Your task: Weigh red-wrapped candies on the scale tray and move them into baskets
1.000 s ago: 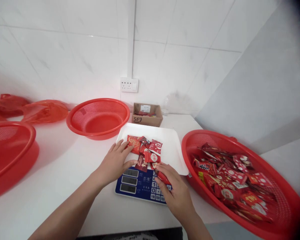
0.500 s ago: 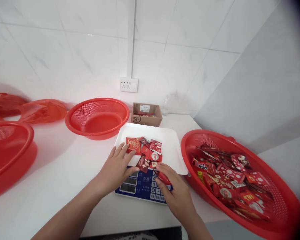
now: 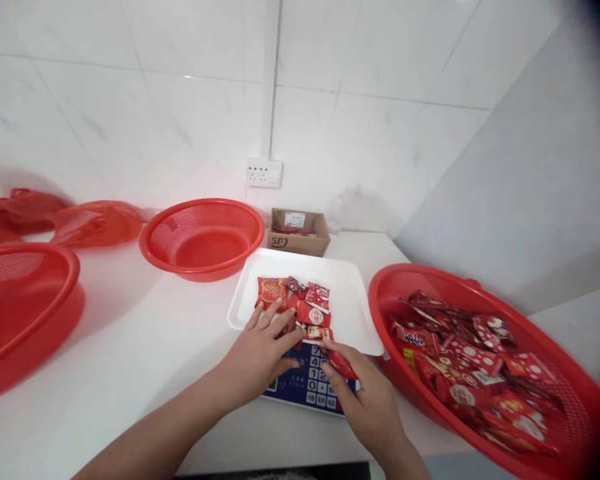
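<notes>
Several red snack packets (image 3: 314, 315) lie in a loose cluster on the white tray (image 3: 347, 283) of a digital scale. My left hand (image 3: 265, 347), fingers spread, rests over the cluster's lower left edge and partly hides a dark red packet. Between the thumb and fingers of my right hand (image 3: 363, 383) is a small red packet (image 3: 339, 362), held above the blue keypad (image 3: 305, 387). My left hand covers most of the scale's displays.
On the right stands a red mesh basket (image 3: 380, 287) of similar packets. Two more red baskets, one at the back (image 3: 155, 257) and one at the left edge (image 3: 75, 280), share the table with a small cardboard box (image 3: 300, 245) and red plastic bags (image 3: 97, 223).
My left hand has shifted right over the lower packets, covering the dark red one and the displays. My right hand still grips the small packet. The view has swung slightly.
</notes>
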`<state>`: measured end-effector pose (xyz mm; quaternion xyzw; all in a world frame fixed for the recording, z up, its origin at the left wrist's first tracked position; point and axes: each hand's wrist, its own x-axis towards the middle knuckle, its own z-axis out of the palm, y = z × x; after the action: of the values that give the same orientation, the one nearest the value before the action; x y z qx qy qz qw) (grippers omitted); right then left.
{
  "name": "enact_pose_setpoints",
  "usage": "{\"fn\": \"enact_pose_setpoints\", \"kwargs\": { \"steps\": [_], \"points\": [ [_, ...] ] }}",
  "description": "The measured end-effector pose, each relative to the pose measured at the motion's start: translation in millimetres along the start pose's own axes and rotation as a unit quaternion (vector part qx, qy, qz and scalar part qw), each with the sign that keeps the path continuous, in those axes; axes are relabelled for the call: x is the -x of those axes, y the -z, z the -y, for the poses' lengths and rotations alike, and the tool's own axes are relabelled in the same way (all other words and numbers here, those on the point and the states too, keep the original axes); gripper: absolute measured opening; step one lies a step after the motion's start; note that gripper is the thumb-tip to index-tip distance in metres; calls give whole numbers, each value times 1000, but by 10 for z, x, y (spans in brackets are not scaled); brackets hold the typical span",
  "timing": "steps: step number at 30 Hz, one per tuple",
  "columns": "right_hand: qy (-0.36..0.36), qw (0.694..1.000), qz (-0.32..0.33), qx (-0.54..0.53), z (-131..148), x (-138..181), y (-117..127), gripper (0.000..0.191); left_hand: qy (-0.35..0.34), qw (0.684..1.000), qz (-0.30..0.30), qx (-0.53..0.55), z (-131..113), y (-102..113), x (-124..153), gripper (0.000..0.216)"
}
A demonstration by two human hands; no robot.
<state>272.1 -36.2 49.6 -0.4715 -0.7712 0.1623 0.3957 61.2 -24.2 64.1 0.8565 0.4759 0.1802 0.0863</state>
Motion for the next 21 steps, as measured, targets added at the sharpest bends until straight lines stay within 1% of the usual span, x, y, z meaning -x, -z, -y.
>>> {"fn": "enact_pose_setpoints", "kwargs": {
  "steps": [4, 11, 15, 18, 21],
  "points": [
    [-10, 1000, 1, -7, 17, -2, 16, 24, -21, 999, -36, 9, -4, -45, -15, 34],
    [-10, 1000, 1, -2, -10, 5, 26, 25, -29, 997, -56, 32, 51, 35, 16, 34],
    [-21, 1000, -10, 10, -19, 17, 57, 27, -20, 991, -113, 61, 128, 127, 57, 29],
    [-40, 999, -18, 10, -37, 40, 92, 27, 25, 982, -167, 86, 176, 216, 108, 26],
    [-56, 998, -29, 7, -70, 71, 127, 27, 111, 962, -220, 113, 203, 319, 165, 24]
  ]
}}
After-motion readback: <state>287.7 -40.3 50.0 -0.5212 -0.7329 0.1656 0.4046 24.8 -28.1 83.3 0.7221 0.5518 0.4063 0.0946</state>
